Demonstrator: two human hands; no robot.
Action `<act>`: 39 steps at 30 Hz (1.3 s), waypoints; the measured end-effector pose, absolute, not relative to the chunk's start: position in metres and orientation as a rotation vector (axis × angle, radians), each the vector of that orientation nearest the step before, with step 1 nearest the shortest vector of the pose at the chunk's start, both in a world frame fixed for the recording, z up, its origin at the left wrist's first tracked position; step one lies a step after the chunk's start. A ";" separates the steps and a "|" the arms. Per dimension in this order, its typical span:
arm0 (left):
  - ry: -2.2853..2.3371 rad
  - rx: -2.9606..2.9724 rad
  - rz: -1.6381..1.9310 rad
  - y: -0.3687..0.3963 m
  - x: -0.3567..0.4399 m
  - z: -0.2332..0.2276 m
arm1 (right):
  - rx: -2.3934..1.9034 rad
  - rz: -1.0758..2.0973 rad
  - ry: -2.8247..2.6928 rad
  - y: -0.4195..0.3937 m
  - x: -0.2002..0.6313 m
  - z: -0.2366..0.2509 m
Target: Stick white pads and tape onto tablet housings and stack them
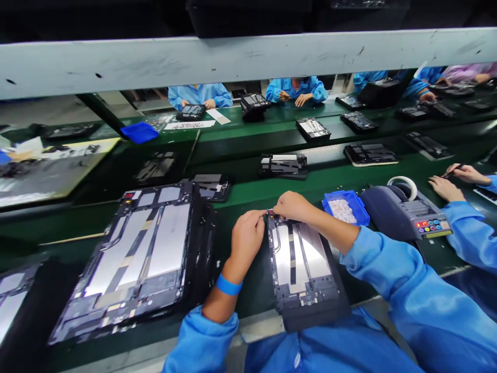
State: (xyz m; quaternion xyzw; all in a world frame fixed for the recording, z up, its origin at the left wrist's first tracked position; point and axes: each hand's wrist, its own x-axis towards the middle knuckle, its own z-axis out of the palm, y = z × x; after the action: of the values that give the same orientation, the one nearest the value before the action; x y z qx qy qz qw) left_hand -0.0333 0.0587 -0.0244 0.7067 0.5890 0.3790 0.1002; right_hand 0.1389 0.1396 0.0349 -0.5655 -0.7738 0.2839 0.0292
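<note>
In front of me lies an opened tablet (279,259) with its silvery inner plates and dark ribbon cables showing, on a dark block. My left hand (247,235), with a blue wristband, has its fingers drawn together at the tablet's far left corner. Across the tablet's far edge reaches my right hand (293,206), its fingers pinched at the same corner, close to a small red part. Whatever is between the fingertips of either hand is too small or hidden to make out. A blue tray (363,216) of small whitish pieces (341,210) stands to the right of my right hand.
On the left stands a stack of opened tablets (163,233). A tape dispenser (396,207) sits right of the tray, beside a co-worker's hands (446,187). More tablets (283,165) lie on the green line (240,194). Overhead runs a pale beam (248,57); co-workers sit opposite.
</note>
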 end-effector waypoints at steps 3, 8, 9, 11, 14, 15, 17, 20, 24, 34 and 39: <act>1.730 2.231 1.033 0.058 -0.033 -0.027 | -1.764 0.841 -2.405 0.142 0.135 0.033; 1.751 2.382 0.882 0.055 -0.033 -0.027 | -1.777 0.774 -2.417 0.142 0.135 0.028; 1.761 2.410 0.849 0.055 -0.033 -0.026 | -1.775 0.760 -2.418 0.142 0.135 0.027; 1.789 2.452 0.789 0.056 -0.032 -0.025 | -1.760 0.723 -2.426 0.142 0.136 0.024; 1.820 2.499 0.712 0.056 -0.032 -0.025 | -1.733 0.679 -2.445 0.143 0.136 0.020; 1.833 2.513 0.683 0.056 -0.031 -0.025 | -1.732 0.676 -2.444 0.144 0.136 0.019; 1.875 2.551 0.591 0.054 -0.030 -0.024 | -1.724 0.681 -2.436 0.145 0.137 0.016; 1.962 2.602 0.398 0.052 -0.028 -0.021 | -1.647 0.656 -2.455 0.143 0.141 0.011; 1.971 2.545 0.297 0.057 -0.027 -0.020 | -1.413 0.526 -2.461 0.133 0.152 0.003; 1.650 1.882 0.945 0.068 -0.036 -0.031 | -1.062 0.209 -2.652 0.103 0.166 -0.031; 1.599 1.570 1.027 0.077 -0.036 -0.036 | -1.012 0.193 -2.723 0.102 0.166 -0.020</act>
State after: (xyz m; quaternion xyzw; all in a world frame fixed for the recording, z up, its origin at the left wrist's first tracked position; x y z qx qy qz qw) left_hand -0.0357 0.0773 -0.0360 0.6007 0.6120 0.3929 0.3321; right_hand 0.1660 0.1016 -0.0202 -0.3453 -0.9291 0.0659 0.1150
